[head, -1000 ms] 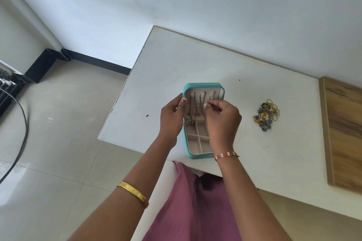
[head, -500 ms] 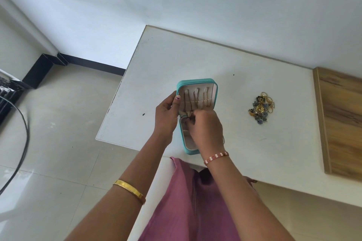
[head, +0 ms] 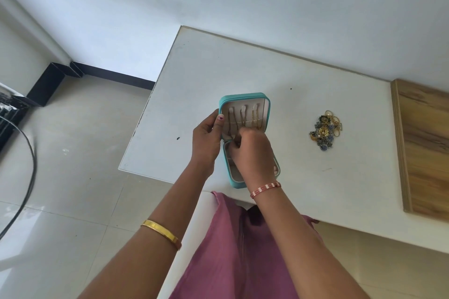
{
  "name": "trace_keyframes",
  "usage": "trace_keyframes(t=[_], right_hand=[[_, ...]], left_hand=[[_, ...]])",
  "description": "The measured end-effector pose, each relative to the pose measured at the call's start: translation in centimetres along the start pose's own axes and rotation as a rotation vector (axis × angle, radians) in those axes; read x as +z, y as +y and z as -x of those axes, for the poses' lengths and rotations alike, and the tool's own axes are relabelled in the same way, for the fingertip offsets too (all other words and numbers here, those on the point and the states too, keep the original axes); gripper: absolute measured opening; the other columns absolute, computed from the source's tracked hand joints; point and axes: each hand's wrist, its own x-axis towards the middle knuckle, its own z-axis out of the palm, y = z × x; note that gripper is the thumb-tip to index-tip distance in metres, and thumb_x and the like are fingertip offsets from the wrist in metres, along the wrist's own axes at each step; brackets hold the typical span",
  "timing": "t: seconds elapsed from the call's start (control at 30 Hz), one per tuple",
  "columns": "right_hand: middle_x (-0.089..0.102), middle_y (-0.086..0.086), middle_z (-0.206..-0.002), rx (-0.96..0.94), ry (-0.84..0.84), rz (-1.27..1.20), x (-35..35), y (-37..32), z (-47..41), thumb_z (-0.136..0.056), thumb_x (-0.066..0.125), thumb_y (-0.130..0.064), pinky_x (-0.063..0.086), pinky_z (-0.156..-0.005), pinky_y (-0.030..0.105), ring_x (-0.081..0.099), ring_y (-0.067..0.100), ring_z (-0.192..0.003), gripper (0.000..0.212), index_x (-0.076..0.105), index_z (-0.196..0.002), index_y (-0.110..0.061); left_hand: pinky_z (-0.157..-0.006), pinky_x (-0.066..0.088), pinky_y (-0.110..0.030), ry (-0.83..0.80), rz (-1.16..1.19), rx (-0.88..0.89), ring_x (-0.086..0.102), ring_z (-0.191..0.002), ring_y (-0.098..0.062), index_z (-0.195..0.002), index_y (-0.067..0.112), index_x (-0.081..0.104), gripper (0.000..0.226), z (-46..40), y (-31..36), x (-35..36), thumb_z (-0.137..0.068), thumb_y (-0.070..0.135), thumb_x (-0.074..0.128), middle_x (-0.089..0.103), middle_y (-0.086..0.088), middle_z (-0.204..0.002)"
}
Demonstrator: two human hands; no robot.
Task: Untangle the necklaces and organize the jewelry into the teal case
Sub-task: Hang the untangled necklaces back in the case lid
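The teal case (head: 244, 98) stands open near the table's front edge, lid raised, cream lining inside. Thin gold necklaces (head: 254, 118) hang from the hooks in the lid. My left hand (head: 206, 141) grips the lid's left edge, thumb on the lining. My right hand (head: 252, 153) covers the lower tray, its fingers curled at the bottom of the lid where the chains end; what they pinch is hidden. A heap of gold rings and blue-flowered jewelry (head: 324, 132) lies on the table to the right of the case.
The white table (head: 243, 65) ends at a left edge with tiled floor beyond it. A wooden board (head: 422, 148) lies on the table at far right. A black cable (head: 29, 165) runs over the floor at left. A wall stands behind the table.
My right hand came down from the hooks in the lid to the lid's bottom edge over the tray. My left hand kept its hold on the lid.
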Motion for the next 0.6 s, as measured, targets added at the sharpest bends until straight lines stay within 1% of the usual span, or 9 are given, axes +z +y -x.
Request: trace_keyframes(t=[0.1, 0.17, 0.23, 0.3, 0.37, 0.43, 0.5, 0.6], right_hand=[[0.070, 0.011, -0.088, 0.024, 0.055, -0.100, -0.7, -0.2, -0.4, -0.084, 0.062, -0.019, 0.044, -0.066, 0.026, 0.063, 0.027, -0.080, 0.015, 0.066, -0.087, -0.005], [0.070, 0.012, -0.089, 0.008, 0.069, -0.123, -0.8, -0.2, -0.8, -0.084, 0.063, -0.017, 0.050, -0.069, 0.028, 0.064, 0.027, -0.081, 0.014, 0.067, -0.089, -0.005], [0.071, 0.012, -0.091, 0.015, 0.064, -0.138, -0.9, 0.2, -1.1, -0.082, 0.066, -0.018, 0.053, -0.072, 0.033, 0.064, 0.028, -0.084, 0.016, 0.069, -0.092, -0.006], [0.071, 0.012, -0.090, 0.051, 0.105, -0.197, -1.3, 1.0, -1.2, -0.080, 0.068, -0.017, 0.053, -0.073, 0.034, 0.065, 0.027, -0.082, 0.018, 0.070, -0.094, -0.006], [0.070, 0.012, -0.088, 0.090, 0.191, -0.242, -2.0, 2.1, -0.9, -0.082, 0.066, -0.013, 0.052, -0.073, 0.031, 0.064, 0.025, -0.080, 0.014, 0.070, -0.093, -0.006], [0.070, 0.012, -0.087, 0.122, 0.237, -0.231, -2.4, 3.3, -0.5, -0.084, 0.061, -0.007, 0.046, -0.070, 0.024, 0.064, 0.024, -0.079, 0.012, 0.070, -0.092, -0.005], [0.069, 0.013, -0.087, 0.145, 0.234, -0.192, -2.5, 4.2, 0.0, -0.085, 0.059, -0.003, 0.040, -0.068, 0.020, 0.063, 0.025, -0.079, 0.014, 0.070, -0.092, -0.005], [0.065, 0.015, -0.090, 0.126, 0.175, -0.117, -1.8, 4.8, 0.3, -0.085, 0.059, -0.005, 0.040, -0.068, 0.022, 0.061, 0.028, -0.084, 0.015, 0.069, -0.097, -0.004]], left_hand=[[-0.101, 0.046, -0.043, 0.000, 0.002, 0.004, 0.061, -0.103, -0.018, -0.117, 0.017, 0.063, 0.027, 0.0, 0.0, 0.0, -0.097, 0.018, 0.046, 0.068, -0.006, -0.111], [-0.102, 0.045, -0.044, 0.003, 0.007, 0.003, 0.061, -0.103, -0.019, -0.114, 0.019, 0.064, 0.025, 0.1, 0.1, 0.0, -0.097, 0.018, 0.046, 0.068, -0.006, -0.109], [-0.102, 0.045, -0.046, 0.001, 0.008, 0.000, 0.060, -0.101, -0.019, -0.115, 0.016, 0.064, 0.026, 0.1, 0.0, -0.1, -0.097, 0.018, 0.046, 0.068, -0.007, -0.109], [-0.102, 0.045, -0.047, -0.003, 0.009, -0.003, 0.061, -0.103, -0.021, -0.118, 0.012, 0.063, 0.028, 0.0, -0.1, -0.1, -0.097, 0.019, 0.046, 0.068, -0.009, -0.112], [-0.102, 0.044, -0.047, 0.004, 0.015, -0.011, 0.061, -0.109, -0.023, -0.122, 0.010, 0.061, 0.031, -0.1, -0.1, -0.1, -0.097, 0.020, 0.047, 0.066, -0.010, -0.116], [-0.102, 0.045, -0.046, 0.012, 0.020, -0.018, 0.060, -0.112, -0.024, -0.124, 0.008, 0.059, 0.033, -0.1, -0.2, -0.1, -0.096, 0.020, 0.046, 0.065, -0.010, -0.120], [-0.101, 0.045, -0.046, 0.010, 0.025, -0.018, 0.059, -0.114, -0.025, -0.125, 0.007, 0.058, 0.034, -0.1, -0.3, -0.1, -0.097, 0.020, 0.046, 0.064, -0.010, -0.121], [-0.101, 0.046, -0.045, 0.000, 0.032, -0.016, 0.060, -0.113, -0.025, -0.125, 0.007, 0.058, 0.033, -0.1, -0.3, -0.2, -0.097, 0.019, 0.045, 0.064, -0.011, -0.120]])
